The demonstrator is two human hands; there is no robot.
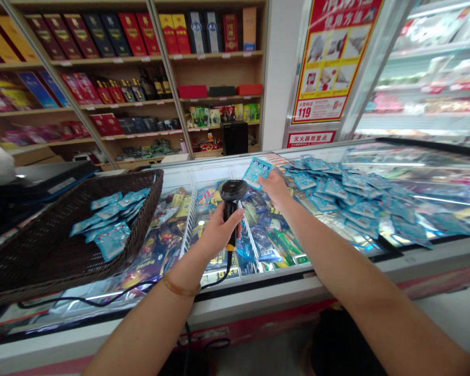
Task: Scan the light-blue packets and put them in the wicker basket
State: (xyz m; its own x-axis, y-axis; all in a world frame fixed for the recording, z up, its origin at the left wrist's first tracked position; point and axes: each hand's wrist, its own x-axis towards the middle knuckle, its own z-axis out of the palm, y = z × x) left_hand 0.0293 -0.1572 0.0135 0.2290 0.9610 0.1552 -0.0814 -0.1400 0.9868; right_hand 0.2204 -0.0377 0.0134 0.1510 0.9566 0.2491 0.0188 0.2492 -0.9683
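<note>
My left hand (220, 230) is wrapped round the handle of a black barcode scanner (234, 191), held upright above the glass top of a chest freezer. My right hand (274, 188) pinches a light blue packet (257, 172) by its lower right edge, just beyond the scanner head and to its right. To the right, many similar packets (337, 188) lie in a spread-out pile on the freezer top. Several more packets (112, 214) lie in a dark brown wicker basket (31, 256) on the left. The scanner's black cable (228, 266) runs down from its handle.
Under the glass of the chest freezer (285, 271) are colourful bagged goods and white wire dividers (188, 216). Shelves of boxes and bottles (113, 60) stand behind. A red poster (323, 57) hangs on the wall. A lit display case (434, 73) is at the far right.
</note>
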